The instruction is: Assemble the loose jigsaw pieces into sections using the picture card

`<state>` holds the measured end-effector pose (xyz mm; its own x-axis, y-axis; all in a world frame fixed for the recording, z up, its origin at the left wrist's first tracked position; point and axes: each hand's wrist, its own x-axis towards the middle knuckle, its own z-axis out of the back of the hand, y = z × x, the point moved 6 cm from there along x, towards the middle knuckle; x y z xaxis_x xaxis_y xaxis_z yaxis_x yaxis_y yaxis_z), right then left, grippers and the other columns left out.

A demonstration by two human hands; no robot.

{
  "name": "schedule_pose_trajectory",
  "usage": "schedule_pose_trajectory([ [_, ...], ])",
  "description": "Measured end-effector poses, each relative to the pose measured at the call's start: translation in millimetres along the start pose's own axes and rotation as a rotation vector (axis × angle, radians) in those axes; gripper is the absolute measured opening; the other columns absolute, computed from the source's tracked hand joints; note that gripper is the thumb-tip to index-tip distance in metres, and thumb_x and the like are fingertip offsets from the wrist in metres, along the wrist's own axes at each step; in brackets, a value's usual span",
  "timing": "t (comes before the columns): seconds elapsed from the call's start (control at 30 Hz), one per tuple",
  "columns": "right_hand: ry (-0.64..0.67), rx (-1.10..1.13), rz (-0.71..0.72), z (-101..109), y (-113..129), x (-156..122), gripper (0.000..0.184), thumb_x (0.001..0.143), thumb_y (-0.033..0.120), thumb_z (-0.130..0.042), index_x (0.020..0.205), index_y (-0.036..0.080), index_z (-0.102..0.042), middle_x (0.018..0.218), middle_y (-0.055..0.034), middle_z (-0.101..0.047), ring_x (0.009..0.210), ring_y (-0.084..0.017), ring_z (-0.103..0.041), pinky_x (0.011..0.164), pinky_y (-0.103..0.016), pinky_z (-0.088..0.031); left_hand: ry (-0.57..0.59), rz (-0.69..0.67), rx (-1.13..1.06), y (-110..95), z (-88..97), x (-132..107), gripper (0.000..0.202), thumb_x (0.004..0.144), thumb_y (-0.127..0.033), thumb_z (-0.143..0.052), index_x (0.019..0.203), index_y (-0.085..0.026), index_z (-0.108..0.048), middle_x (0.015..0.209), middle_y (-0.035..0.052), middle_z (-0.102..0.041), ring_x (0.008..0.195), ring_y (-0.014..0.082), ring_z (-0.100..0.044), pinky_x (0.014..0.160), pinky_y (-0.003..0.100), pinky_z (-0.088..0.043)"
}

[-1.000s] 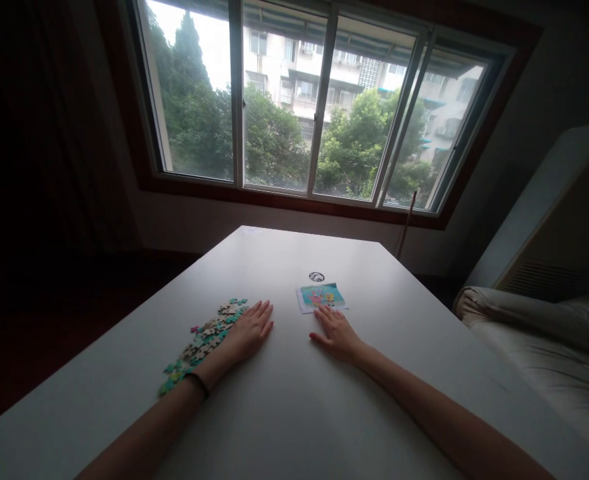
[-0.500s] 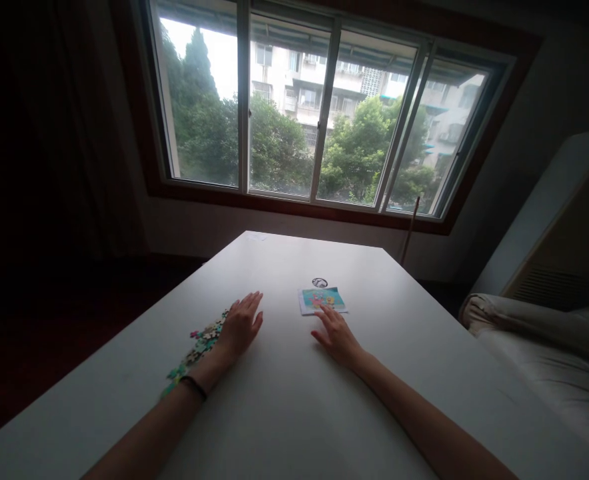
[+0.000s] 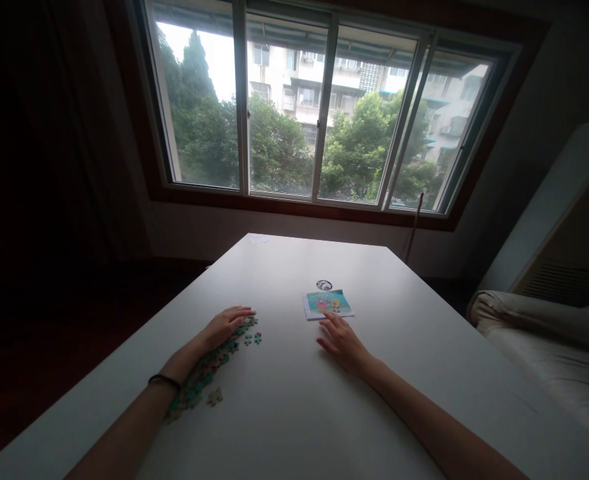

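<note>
Left hand: the left hand (image 3: 224,325) lies spread and palm-down, fingers loose, clasping nothing; it rests on the far end of the puzzle pieces (image 3: 208,371)
Pieces: the heap trails from under the palm back along the forearm past the wristband (image 3: 163,381); two strays (image 3: 252,339) lie just off the fingertips, one more (image 3: 215,397) sits beside the forearm
Right hand: the right hand (image 3: 344,343) is flat and open, holding nothing; its fingertips reach the near edge of the picture card (image 3: 327,303); contact cannot be told
Beyond the card: a small round object (image 3: 324,285) lies just past it, away from the fingers
Surface: the white table (image 3: 294,427) looks smooth, so pieces likely slide easily
Doing it well: keep the palm low and the pressure light so the pieces shift without stacking or flipping; gather the strays with the fingertips; keep the right hand's weight off the card so it stays square
</note>
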<state>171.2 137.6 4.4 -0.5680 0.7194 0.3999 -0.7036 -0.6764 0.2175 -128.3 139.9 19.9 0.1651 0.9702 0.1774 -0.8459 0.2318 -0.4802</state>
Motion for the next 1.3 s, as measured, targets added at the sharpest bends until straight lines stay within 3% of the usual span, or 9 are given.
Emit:
schedule_pose_trajectory([
  [0.17,0.024,-0.006,0.014,0.6,2.4,0.6,0.023,0.085,0.027,-0.058,0.104,0.016,-0.056,0.133,-0.0165,-0.046,0.122,-0.029,-0.043,0.101,-0.045,-0.036,0.076,0.003,0.008,-16.4,5.8,1.0,0.043,0.081,-0.037,-0.033,0.097,-0.020,-0.069,0.095,0.0026,-0.073,0.090,0.0210,-0.066,0.085,0.029,-0.049],
  [0.3,0.017,0.014,0.018,1.6,3.5,0.7,0.021,0.085,0.027,-0.057,0.104,0.016,-0.055,0.132,-0.0162,-0.046,0.121,-0.029,-0.044,0.100,-0.045,-0.037,0.067,-0.009,0.098,-28.0,-4.4,0.5,0.051,0.083,-0.046,-0.038,0.123,-0.019,-0.055,0.129,0.0055,-0.056,0.119,0.0209,-0.050,0.100,0.029,-0.036],
  [0.4,0.017,0.027,0.021,1.9,4.3,0.4,0.022,0.085,0.026,-0.057,0.104,0.016,-0.055,0.131,-0.0167,-0.047,0.121,-0.029,-0.044,0.100,-0.045,-0.037,0.094,0.022,0.199,-31.9,-24.5,-1.8,0.065,0.079,-0.052,-0.046,0.131,-0.014,-0.046,0.140,0.0130,-0.043,0.130,0.0270,-0.037,0.106,0.038,-0.029],
  [0.5,0.014,0.042,0.021,2.2,4.5,0.2,0.022,0.084,0.025,-0.058,0.105,0.017,-0.054,0.131,-0.0164,-0.047,0.121,-0.029,-0.045,0.100,-0.045,-0.038,0.102,0.053,0.293,-33.2,-40.6,-4.6,0.060,0.083,-0.045,-0.042,0.135,-0.016,-0.041,0.144,0.0158,-0.034,0.134,0.0310,-0.029,0.106,0.048,-0.023],
  [0.6,0.017,0.048,0.021,2.1,4.7,0.6,0.022,0.084,0.026,-0.058,0.105,0.017,-0.054,0.131,-0.0162,-0.047,0.120,-0.029,-0.045,0.100,-0.045,-0.038,0.113,0.060,0.362,-32.1,-49.0,-6.4,0.051,0.088,-0.031,-0.032,0.137,-0.018,-0.038,0.147,0.0141,-0.030,0.135,0.0296,-0.025,0.106,0.049,-0.022],
  [0.77,0.043,0.040,0.020,0.9,5.9,1.6,0.025,0.084,0.024,-0.058,0.107,0.015,-0.053,0.131,-0.0175,-0.047,0.122,-0.028,-0.043,0.100,-0.043,-0.038,0.134,0.065,0.418,-24.5,-50.8,-4.5,0.053,0.085,-0.019,-0.028,0.134,-0.002,-0.037,0.144,0.0217,-0.030,0.135,0.0274,-0.026,0.108,0.044,-0.022],
  [0.97,0.037,0.035,0.017,-0.1,4.4,1.1,0.028,0.083,0.024,-0.059,0.109,0.015,-0.053,0.131,-0.0170,-0.047,0.121,-0.028,-0.044,0.101,-0.042,-0.037,0.162,0.091,0.359,-11.1,-31.4,-2.5,0.054,0.076,-0.021,-0.038,0.128,-0.006,-0.046,0.139,0.0194,-0.042,0.131,0.0286,-0.035,0.105,0.044,-0.029],
  [1.1,0.034,0.036,0.015,-2.3,2.4,1.2,0.029,0.083,0.025,-0.059,0.109,0.015,-0.054,0.130,-0.0166,-0.049,0.120,-0.028,-0.045,0.100,-0.042,-0.038,0.234,0.089,0.243,1.5,-3.9,-7.3,0.045,0.074,-0.029,-0.039,0.111,-0.017,-0.060,0.125,0.0089,-0.059,0.120,0.0253,-0.050,0.100,0.036,-0.037],
  [1.3,0.043,0.044,0.009,-2.6,2.6,1.3,0.029,0.083,0.026,-0.058,0.110,0.016,-0.054,0.128,-0.0165,-0.050,0.120,-0.028,-0.046,0.100,-0.043,-0.038,0.280,0.105,0.074,12.1,31.3,-16.4,0.038,0.071,-0.044,-0.040,0.085,-0.023,-0.069,0.105,-0.0001,-0.070,0.099,0.0230,-0.062,0.084,0.028,-0.048],
])
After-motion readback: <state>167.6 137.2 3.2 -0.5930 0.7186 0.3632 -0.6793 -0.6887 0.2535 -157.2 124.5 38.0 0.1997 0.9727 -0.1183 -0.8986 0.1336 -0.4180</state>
